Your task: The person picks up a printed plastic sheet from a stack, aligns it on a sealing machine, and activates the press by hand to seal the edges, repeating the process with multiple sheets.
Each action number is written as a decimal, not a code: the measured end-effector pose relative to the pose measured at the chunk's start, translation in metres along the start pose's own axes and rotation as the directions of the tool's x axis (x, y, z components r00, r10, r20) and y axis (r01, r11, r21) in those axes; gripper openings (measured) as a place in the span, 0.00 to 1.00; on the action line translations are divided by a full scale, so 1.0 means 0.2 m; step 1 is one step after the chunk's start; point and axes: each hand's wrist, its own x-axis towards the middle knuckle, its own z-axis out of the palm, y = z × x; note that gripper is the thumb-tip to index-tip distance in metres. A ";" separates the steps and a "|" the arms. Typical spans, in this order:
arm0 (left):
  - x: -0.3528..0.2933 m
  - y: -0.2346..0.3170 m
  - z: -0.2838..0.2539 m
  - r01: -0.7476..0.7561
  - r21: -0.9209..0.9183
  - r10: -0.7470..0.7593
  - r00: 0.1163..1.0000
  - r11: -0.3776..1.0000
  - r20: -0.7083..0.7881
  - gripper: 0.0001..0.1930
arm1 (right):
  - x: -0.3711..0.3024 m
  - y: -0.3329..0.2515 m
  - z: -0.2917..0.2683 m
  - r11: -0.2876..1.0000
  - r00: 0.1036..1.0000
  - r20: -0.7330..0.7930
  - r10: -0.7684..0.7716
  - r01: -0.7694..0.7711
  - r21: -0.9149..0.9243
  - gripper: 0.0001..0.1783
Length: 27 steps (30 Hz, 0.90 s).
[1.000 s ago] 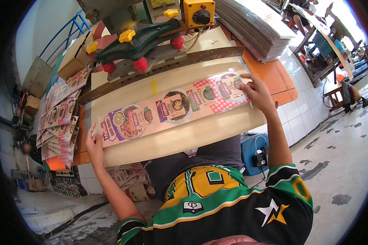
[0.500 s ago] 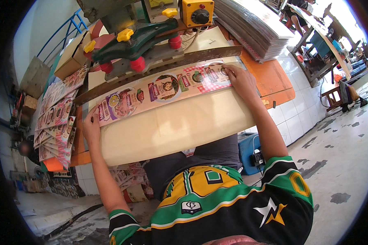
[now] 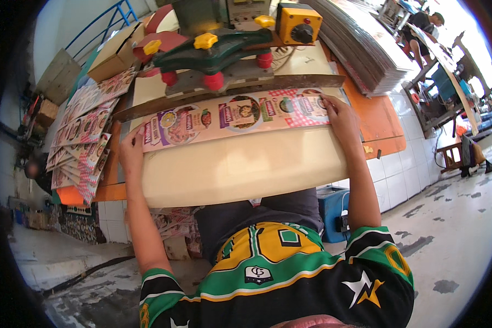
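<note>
A long strip printed with bowls of food and red checks (image 3: 216,117) lies along the metal bar (image 3: 229,92) of a green press (image 3: 216,52). My left hand (image 3: 131,152) grips its left end, thumb on top. At the right end, my right hand (image 3: 341,119) pinches the corner with fingers curled over it. Below the strip a plain cream sheet (image 3: 246,164) bows down over the table's front edge toward my lap; I cannot tell whether the two are one piece. The fingers under both ends are hidden.
Printed sheets (image 3: 85,134) lie in a messy pile at the left, near a cardboard box (image 3: 115,52). A tall stack of boards (image 3: 361,49) stands at the back right, beside a yellow control box (image 3: 298,27). A person (image 3: 421,35) sits far right.
The view has turned, so the strip and bar look more level. Both hands keep their hold at the strip's two ends, with no clear shift along it.
</note>
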 end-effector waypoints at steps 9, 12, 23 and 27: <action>0.00 0.03 -0.01 0.006 -0.033 -0.007 1.000 0.999 -0.030 0.17 | 0.00 -0.03 -0.03 0.998 0.999 0.037 -0.010 0.007 0.059 0.17; 0.00 0.05 -0.01 0.047 -0.015 -0.047 0.999 0.999 -0.009 0.17 | 0.01 -0.05 -0.04 1.000 0.998 0.060 0.020 -0.019 -0.023 0.17; 0.00 0.04 -0.02 0.089 0.109 -0.086 0.996 0.990 -0.038 0.18 | 0.00 -0.01 -0.02 0.999 0.999 0.019 -0.045 0.044 0.013 0.17; 0.03 -0.02 0.01 0.048 0.096 -0.044 0.998 0.994 -0.043 0.18 | 0.00 0.00 -0.02 0.997 0.997 -0.005 -0.076 0.076 0.013 0.18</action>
